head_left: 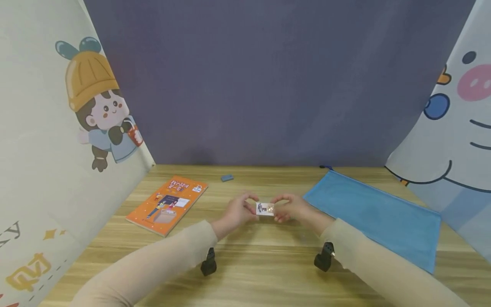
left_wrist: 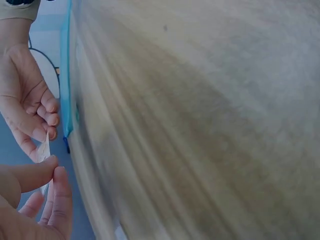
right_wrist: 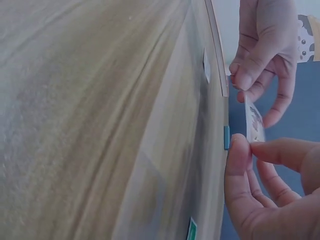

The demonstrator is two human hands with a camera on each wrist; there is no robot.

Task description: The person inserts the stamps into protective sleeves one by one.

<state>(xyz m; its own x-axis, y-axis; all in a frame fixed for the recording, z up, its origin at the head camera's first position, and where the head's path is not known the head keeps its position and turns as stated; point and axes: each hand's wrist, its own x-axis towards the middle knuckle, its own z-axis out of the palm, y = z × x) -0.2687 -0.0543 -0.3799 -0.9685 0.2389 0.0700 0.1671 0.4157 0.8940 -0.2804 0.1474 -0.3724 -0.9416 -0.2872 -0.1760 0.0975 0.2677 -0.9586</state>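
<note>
A small white card (head_left: pixel 264 209) with a printed picture is held up above the wooden table, between the two hands. My left hand (head_left: pixel 238 212) pinches its left end between thumb and fingers. At the opposite end, my right hand (head_left: pixel 294 209) pinches the card too. The left wrist view shows the card (left_wrist: pixel 45 150) nearly edge-on, with the left thumb and forefinger against it. Part of the printed face of the card (right_wrist: pixel 254 122) appears in the right wrist view, between both hands' fingertips.
An orange book (head_left: pixel 168 204) lies left on the table (head_left: pixel 264 273). A small blue block (head_left: pixel 227 178) sits farther back. On the right lies a flat blue pouch (head_left: pixel 376 213). In the right wrist view, a green-edged piece (right_wrist: pixel 192 229) and a pale piece (right_wrist: pixel 206 67) lie on the table.
</note>
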